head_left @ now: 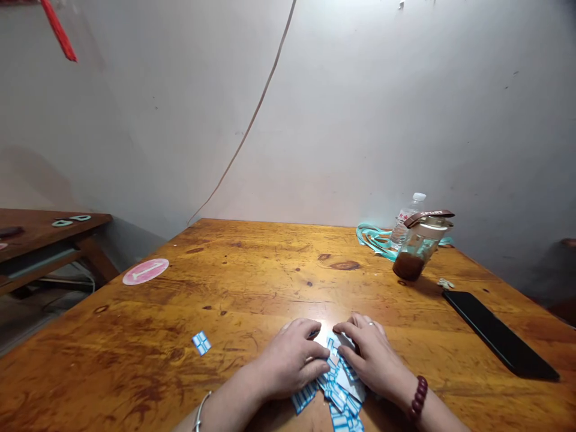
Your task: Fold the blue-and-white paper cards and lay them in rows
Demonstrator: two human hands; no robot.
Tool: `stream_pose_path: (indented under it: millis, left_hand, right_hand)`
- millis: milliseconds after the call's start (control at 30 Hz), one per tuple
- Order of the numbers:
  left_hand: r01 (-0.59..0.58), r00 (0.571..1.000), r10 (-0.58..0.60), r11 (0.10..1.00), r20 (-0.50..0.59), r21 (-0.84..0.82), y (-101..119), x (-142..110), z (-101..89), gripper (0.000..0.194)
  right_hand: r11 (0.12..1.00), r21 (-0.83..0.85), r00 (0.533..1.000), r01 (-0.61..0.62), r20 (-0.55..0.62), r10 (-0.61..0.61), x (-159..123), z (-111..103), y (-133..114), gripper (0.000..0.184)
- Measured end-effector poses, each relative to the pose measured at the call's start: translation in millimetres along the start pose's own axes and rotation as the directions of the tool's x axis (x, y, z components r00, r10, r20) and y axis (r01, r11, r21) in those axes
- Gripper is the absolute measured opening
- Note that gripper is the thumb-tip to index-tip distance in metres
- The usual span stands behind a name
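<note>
A loose heap of small flat blue-and-white pieces (pixel 337 393) lies on the near middle of the wooden table, overlapping at odd angles. Some show blue line patterns and others a plain white face. My left hand (pixel 294 355) rests at the heap's left side, fingers curved and apart, tips against the pieces. On the opposite side my right hand (pixel 373 354) cups the heap with bent, spread fingers touching it. The hands cover part of the heap. One single blue-and-white square (pixel 201 343) lies apart, left of my left hand.
On the wooden table (pixel 261 264) a black phone (pixel 499 333) lies at right. Behind it stand a tumbler with brown liquid (pixel 411 255), a clear bottle (pixel 400 228) and turquoise straps (pixel 373 237). A pink round sticker (pixel 146 272) is at left; a second table (pixel 40 231) stands beyond.
</note>
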State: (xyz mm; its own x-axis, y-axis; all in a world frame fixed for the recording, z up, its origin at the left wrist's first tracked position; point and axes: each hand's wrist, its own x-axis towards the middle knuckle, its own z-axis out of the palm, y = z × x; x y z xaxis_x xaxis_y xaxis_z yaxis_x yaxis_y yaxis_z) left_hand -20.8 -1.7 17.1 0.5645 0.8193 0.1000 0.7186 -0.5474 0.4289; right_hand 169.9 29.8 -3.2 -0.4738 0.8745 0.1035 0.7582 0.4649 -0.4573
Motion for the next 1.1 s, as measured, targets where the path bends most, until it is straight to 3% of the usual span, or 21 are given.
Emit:
stream_pose_path:
  millis: [200, 633, 800, 933, 1000, 1100]
  left_hand:
    - [-0.006, 1.000, 0.006, 1.000, -0.011, -0.017, -3, 0, 0.7, 0.021]
    - [-0.056, 0.998, 0.057, 0.995, -0.008, 0.079, 8, 3, 4.0, 0.021]
    - [-0.109, 0.994, 0.110, 0.989, -0.013, 0.099, 6, 3, 2.8, 0.019]
    - [-0.115, 0.993, 0.117, 0.990, -0.018, 0.086, 4, 2, 2.0, 0.019]
    - [-0.106, 0.994, 0.108, 0.992, -0.024, 0.072, 2, 2, 2.6, 0.020]
    - [-0.067, 0.996, 0.070, 0.996, -0.051, 0.058, -2, 2, 4.9, 0.021]
  right_hand:
    - [0.996, 0.039, 0.995, -0.086, -0.047, 0.088, 2, 1, 1, 0.018]
    - [0.987, 0.124, 0.995, -0.102, 0.011, 0.102, 2, 1, 1, 0.008]
    - [0.956, 0.282, 0.996, -0.084, -0.013, 0.092, 3, 5, 5, 0.004]
    - [0.833, 0.531, 0.985, -0.152, 0.007, 0.175, 6, 5, 10, 0.007]
    - [0.795, 0.592, 0.980, -0.135, -0.040, 0.196, 7, 4, 10, 0.009]
    - [0.857, 0.515, 0.976, -0.018, -0.178, 0.127, 6, 1, 6, 0.012]
